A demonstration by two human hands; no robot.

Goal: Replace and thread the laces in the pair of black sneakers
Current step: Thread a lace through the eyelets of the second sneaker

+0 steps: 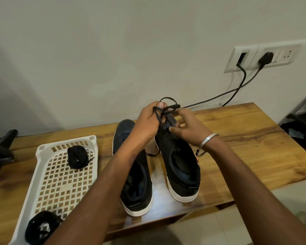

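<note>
laces (159, 115) are getting worked at the right sneaker (178, 156) on the tabletop (245, 147), left hand (147, 124) gripping the lace, right hand (185, 128) pinching near the eyelets. left sneaker (134, 174) is sitting laceless, so most threading is looking undone.

I see through just one camera, worn on the person's head. It looks forward and down, close over the table (237, 138). The hands sit near the middle. The wall (113, 50) fills the top half of my view.
</note>
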